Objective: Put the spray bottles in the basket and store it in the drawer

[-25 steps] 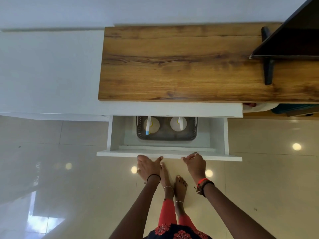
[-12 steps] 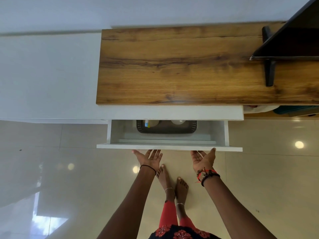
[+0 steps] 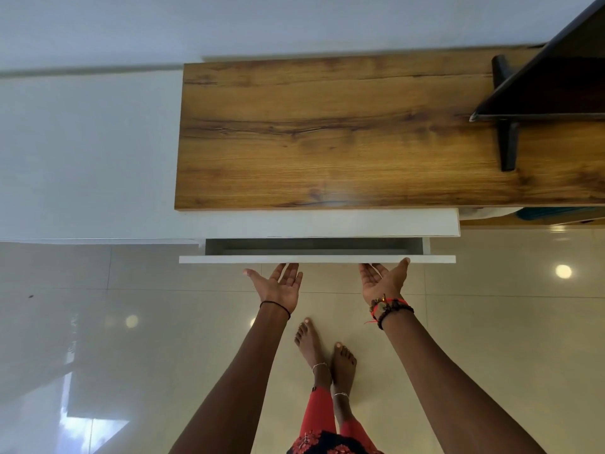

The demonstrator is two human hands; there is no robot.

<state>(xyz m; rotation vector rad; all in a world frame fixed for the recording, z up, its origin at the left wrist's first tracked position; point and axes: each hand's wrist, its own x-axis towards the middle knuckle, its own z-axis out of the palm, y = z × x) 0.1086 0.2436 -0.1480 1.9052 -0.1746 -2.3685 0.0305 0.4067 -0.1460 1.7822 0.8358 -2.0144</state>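
The white drawer [image 3: 317, 259] under the wooden cabinet top [image 3: 327, 136] stands only a narrow gap out from the cabinet. The basket and the spray bottles are hidden inside; only a dark grey strip of the drawer's inside shows. My left hand [image 3: 278, 285] is palm up with fingers spread, its fingertips touching the drawer front from below left of centre. My right hand [image 3: 383, 280] is also palm up, fingertips and thumb against the drawer front right of centre. Neither hand holds anything.
A black TV [image 3: 550, 83] on its stand [image 3: 508, 145] occupies the cabinet top's right end. A white wall panel [image 3: 88, 158] lies to the left. My bare feet [image 3: 324, 352] stand on the glossy tiled floor below the drawer.
The drawer has slid inward until only a slit remains, hiding the basket and bottles. Both hands turned palm up and followed the drawer front toward the cabinet.
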